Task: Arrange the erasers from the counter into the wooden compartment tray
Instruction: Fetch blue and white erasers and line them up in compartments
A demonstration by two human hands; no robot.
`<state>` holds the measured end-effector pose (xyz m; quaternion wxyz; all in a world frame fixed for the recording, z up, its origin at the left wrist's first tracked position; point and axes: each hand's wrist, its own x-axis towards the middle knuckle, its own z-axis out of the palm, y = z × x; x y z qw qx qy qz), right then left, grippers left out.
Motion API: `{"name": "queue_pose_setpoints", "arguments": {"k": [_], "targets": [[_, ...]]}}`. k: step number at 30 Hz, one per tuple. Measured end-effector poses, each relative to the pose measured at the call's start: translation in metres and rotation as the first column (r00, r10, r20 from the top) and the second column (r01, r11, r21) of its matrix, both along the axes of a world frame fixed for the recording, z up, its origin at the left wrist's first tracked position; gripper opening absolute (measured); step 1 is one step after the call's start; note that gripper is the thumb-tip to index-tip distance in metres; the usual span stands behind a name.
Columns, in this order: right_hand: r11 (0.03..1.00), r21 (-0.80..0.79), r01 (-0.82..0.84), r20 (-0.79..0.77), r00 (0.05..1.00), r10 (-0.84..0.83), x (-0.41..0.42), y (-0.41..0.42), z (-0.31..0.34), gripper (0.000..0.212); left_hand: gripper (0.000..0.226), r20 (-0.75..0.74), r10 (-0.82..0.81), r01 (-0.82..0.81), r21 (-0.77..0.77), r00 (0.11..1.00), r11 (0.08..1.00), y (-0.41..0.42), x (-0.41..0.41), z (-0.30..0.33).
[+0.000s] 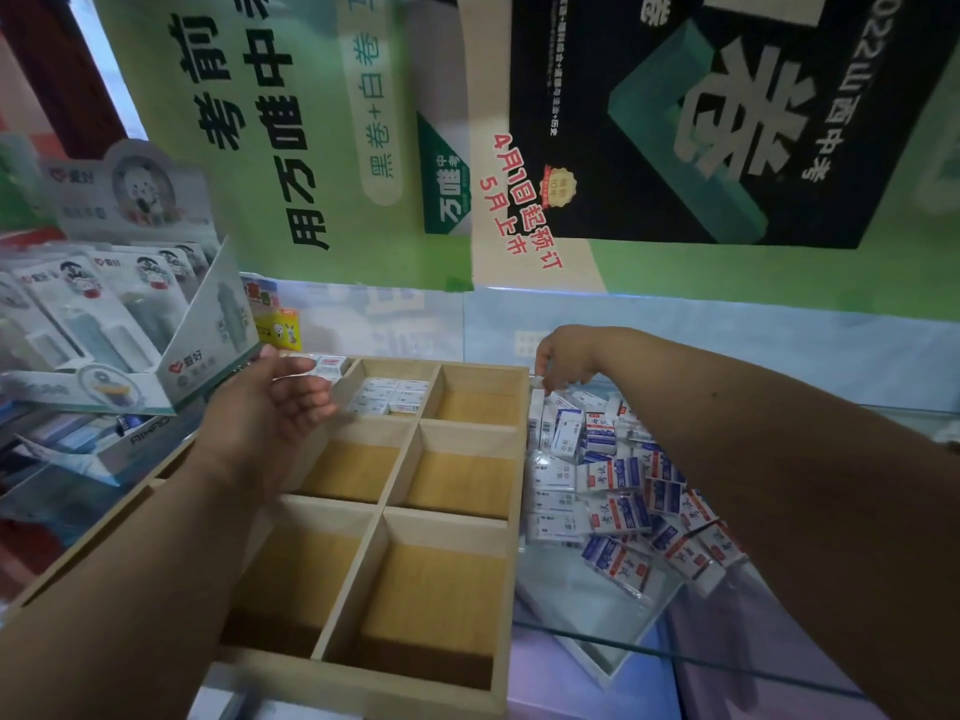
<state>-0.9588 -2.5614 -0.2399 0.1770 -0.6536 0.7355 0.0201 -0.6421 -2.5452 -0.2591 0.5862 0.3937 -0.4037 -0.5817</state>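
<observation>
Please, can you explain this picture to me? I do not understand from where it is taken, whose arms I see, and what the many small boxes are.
There is one picture, from a camera worn on a person's head, looking down at their arms. No machine is here. The left hand holds a small eraser over the wooden compartment tray. One far compartment already has packed erasers; the other visible ones look empty. The right hand reaches into a pile of erasers on the glass counter; its grip is unclear. A display box stands at left.

Left grip (270, 407) palm-up; right grip (563, 358) curled downward.
</observation>
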Motion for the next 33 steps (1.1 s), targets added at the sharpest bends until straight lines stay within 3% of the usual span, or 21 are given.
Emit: {"name": "queue_pose_setpoints", "arguments": {"k": [3,7,10,14,19,26,30,33], "targets": [[1.0,-0.022,0.019,-0.016,1.0,-0.019,-0.002,-0.006,-0.003,0.018,0.037,0.002,-0.004,0.004,-0.003,1.0,1.0,0.001,-0.001,0.001],[0.982,-0.126,0.139,0.132,0.984,-0.123,-0.018,-0.005,0.008,0.021,0.037,0.017,0.016,-0.016,0.001,1.0,1.0,0.001,-0.001,0.001],[0.985,-0.012,0.171,0.17,0.971,-0.166,-0.022,0.002,0.015,0.019,0.037,0.019,0.022,-0.022,0.008,1.0,1.0,0.0,0.0,0.0],[0.965,0.204,0.165,0.103,0.976,-0.189,-0.016,0.005,0.01,0.02,0.036,0.021,0.019,-0.02,0.01,1.0,1.0,0.0,0.0,-0.001],[0.962,0.252,0.102,0.077,0.989,-0.125,-0.009,0.009,0.015,0.042,0.036,0.019,0.021,-0.022,0.01,1.0,1.0,0.0,-0.001,0.0],[0.981,0.187,0.059,0.019,0.998,-0.064,-0.013,0.011,0.008,0.04,0.037,0.019,0.021,-0.021,0.019,1.0,1.0,0.002,-0.002,0.001],[0.97,0.236,0.062,0.023,0.997,-0.07,-0.013,0.003,0.003,0.025,0.039,0.017,0.024,-0.024,0.024,1.0,0.999,0.002,-0.001,0.001],[0.969,0.237,0.071,0.034,0.996,-0.082,-0.014,0.002,-0.002,0.025,0.039,0.016,0.024,-0.025,0.025,1.0,0.999,0.002,0.0,0.0]]}}
